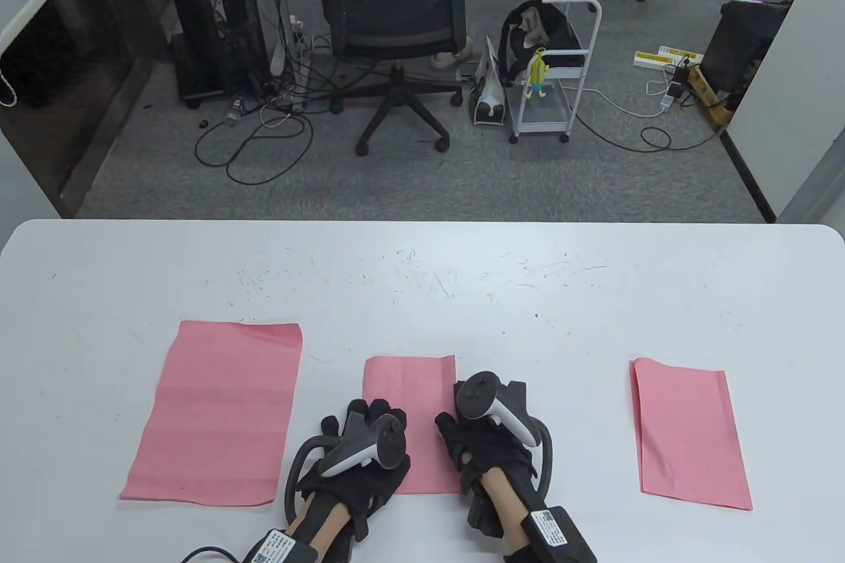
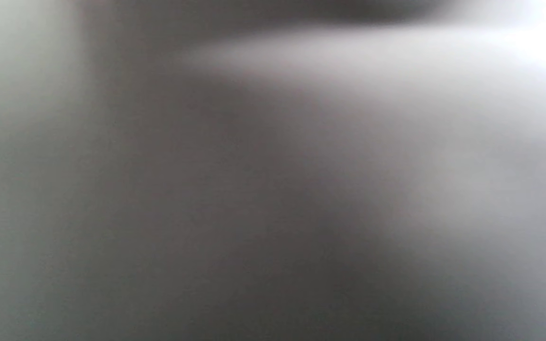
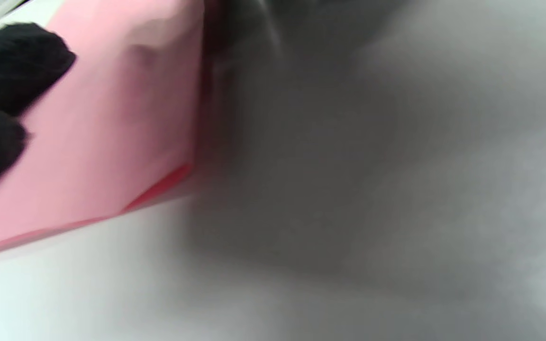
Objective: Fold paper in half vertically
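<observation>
Three pink papers lie on the white table. The middle paper is folded into a narrow strip, and both gloved hands rest on it. My left hand lies flat on its lower left part, fingers stretched forward. My right hand presses on its right edge; in the right wrist view black fingertips touch the pink sheet. Neither hand grips anything. The left wrist view is a grey blur.
A wider, unfolded pink sheet lies to the left. A folded pink sheet lies to the right. Beyond the table's far edge are an office chair and a white cart on the floor.
</observation>
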A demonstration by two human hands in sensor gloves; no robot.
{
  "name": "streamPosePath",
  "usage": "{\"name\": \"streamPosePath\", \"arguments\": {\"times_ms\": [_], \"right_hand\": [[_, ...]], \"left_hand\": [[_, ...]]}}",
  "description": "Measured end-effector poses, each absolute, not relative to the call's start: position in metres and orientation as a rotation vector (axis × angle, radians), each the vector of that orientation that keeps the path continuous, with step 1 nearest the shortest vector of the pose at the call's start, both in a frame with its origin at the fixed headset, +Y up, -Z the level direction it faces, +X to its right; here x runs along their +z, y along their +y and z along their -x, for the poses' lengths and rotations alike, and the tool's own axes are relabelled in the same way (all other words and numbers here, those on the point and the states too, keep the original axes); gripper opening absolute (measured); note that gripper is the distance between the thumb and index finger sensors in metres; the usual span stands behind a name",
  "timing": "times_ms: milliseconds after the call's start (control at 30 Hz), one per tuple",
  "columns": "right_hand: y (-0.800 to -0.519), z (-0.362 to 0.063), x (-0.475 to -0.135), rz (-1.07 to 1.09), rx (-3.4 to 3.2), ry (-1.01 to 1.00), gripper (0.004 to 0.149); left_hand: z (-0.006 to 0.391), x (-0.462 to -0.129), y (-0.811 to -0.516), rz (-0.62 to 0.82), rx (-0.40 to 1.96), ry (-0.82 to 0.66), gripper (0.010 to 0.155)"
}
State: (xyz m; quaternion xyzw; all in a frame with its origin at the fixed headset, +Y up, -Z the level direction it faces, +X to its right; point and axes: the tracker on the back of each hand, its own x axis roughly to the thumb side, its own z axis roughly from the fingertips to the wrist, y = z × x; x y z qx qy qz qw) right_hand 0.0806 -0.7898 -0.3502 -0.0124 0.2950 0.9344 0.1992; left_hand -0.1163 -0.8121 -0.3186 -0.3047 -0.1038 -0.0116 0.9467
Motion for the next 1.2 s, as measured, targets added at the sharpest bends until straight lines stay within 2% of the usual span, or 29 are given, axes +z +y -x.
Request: {"name": "streamPosePath", "arguments": {"times_ms": [200,333,467,633,867,1067,1200], "right_hand": [[-0.770,-0.056,-0.340,-0.111,2.569,0.819,0.066],[-0.764,-0.059,-0.339,-0.135,2.438,0.787,0.069],[-0.775,-0.072,-0.342,-0.044,2.122,0.829,0.069],[-0.785,-0.083,-0.344,0.118,2.254,0.779,0.062],[-0.790,-0.086,-0.342,0.145,2.252,0.719,0.057],[-0.790,-0.085,-0.342,0.143,2.274,0.707,0.057],[-0.790,-0.085,-0.341,0.142,2.264,0.712,0.057]], "left_hand": [[0.116,-0.319,-0.812,0.623,-0.022,-0.212,0.076],[0.116,-0.319,-0.812,0.622,-0.022,-0.211,0.076],[0.116,-0.319,-0.812,0.624,-0.022,-0.211,0.076],[0.117,-0.319,-0.812,0.623,-0.023,-0.211,0.077],[0.116,-0.320,-0.809,0.619,-0.027,-0.203,0.076],[0.116,-0.321,-0.791,0.553,-0.027,-0.185,0.075],[0.112,-0.318,-0.762,0.455,0.033,-0.199,0.077]]}}
